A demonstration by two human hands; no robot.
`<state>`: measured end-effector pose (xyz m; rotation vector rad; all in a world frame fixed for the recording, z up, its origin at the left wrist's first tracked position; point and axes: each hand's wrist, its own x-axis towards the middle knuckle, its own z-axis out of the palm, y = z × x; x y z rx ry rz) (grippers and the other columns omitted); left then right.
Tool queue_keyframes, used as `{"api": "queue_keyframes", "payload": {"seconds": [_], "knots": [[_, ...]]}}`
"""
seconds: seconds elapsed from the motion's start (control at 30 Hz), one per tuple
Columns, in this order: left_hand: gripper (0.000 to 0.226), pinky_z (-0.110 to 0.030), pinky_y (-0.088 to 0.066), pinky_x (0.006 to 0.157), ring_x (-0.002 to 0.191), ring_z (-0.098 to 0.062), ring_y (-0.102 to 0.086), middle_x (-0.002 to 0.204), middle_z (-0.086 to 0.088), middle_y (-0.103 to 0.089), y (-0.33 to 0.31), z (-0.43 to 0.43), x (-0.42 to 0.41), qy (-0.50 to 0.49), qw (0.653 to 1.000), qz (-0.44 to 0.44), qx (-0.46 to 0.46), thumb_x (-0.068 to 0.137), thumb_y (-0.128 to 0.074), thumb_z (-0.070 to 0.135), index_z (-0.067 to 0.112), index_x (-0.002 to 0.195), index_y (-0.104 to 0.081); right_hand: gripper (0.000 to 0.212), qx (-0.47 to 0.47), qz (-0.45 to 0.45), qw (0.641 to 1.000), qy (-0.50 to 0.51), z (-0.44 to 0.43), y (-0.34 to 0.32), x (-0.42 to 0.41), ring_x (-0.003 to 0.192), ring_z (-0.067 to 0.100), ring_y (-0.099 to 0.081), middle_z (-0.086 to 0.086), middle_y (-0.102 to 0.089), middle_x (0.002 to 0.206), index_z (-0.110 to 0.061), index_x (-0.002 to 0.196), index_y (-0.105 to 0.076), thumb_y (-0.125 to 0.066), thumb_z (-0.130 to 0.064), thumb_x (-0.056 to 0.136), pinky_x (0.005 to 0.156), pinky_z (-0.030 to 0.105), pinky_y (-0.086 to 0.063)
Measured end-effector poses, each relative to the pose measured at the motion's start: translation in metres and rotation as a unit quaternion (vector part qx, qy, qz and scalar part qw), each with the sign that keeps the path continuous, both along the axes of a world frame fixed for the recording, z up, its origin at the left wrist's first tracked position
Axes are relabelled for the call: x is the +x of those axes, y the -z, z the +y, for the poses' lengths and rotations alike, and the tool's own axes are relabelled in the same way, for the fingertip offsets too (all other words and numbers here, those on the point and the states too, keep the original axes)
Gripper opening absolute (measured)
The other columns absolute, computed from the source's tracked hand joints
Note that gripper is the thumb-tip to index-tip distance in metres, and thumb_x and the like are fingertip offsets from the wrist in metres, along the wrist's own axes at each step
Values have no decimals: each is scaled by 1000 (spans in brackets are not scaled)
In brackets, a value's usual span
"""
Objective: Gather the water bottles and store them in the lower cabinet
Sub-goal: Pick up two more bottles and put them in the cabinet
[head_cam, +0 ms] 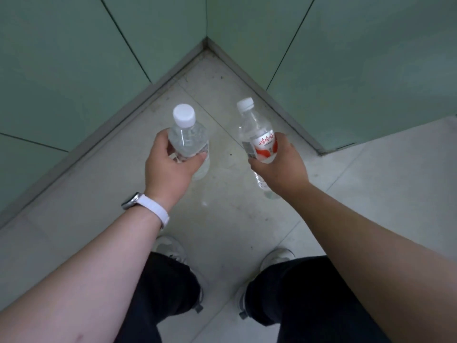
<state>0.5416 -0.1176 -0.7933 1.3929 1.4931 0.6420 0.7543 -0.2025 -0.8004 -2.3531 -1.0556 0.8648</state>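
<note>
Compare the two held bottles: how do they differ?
The left-hand bottle shows no label; the right-hand bottle a red-and-white label. The left-hand bottle points its cap toward the camera; the right-hand bottle leans sideways. Both are clear, white-capped, gripped by the left hand and right hand.

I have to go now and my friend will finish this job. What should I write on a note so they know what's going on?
Left hand: grips the plain bottle round its middle, cap up.
Right hand: grips the red-labelled bottle at its label, cap up.
Both bottles hang above the floor, before the corner where the green cabinet doors meet; every door in view is closed.
Done: two bottles gathered.
Left: open a lower door and stand both inside; with both hands full, one bottle probably gets set down first.
</note>
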Motion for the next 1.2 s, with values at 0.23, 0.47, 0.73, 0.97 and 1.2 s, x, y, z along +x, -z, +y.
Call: {"api": "queue_keyframes", "payload": {"seconds": [0.23,0.47,0.73,0.97,1.2], "knots": [[51,-18,-53,84,96,11,-62,105,21,-67,-165,-7,-21,18,1000,-2,14,71,-89,22,30,110,-57,42,21,30,999,7,-7,-175,-23,86,14,-58,-13,-58,92,-28,105,-47,-74,-40,75,71,34,-49],[49,-33,-56,90,101,-2,-65,107,15,-70,-306,-6,-43,34,999,-14,33,71,-89,24,29,109,-60,41,66,19,998,-16,-4,-324,-50,84,6,-56,-16,-59,91,-35,103,-46,-75,-38,74,71,33,-49],[47,-42,-57,88,97,-6,-68,101,20,-70,-428,9,-85,56,996,-25,70,59,-83,44,52,97,-56,45,96,-12,994,-42,14,-450,-89,88,9,-56,-12,-60,97,-34,105,-46,-76,-39,73,75,35,-50],[49,-42,-58,85,94,3,-64,103,25,-67,-486,22,-139,49,991,-26,123,64,-85,42,47,102,-56,45,127,-36,988,-86,44,-519,-138,87,12,-58,-11,-61,98,-36,103,-44,-77,-42,73,73,32,-49],[57,-44,-56,83,98,-13,-63,106,12,-66,-513,36,-186,43,986,8,163,62,-81,55,40,110,-56,46,157,-36,980,-119,73,-555,-185,89,8,-59,-14,-61,99,-39,105,-43,-77,-43,74,75,31,-49]]}}
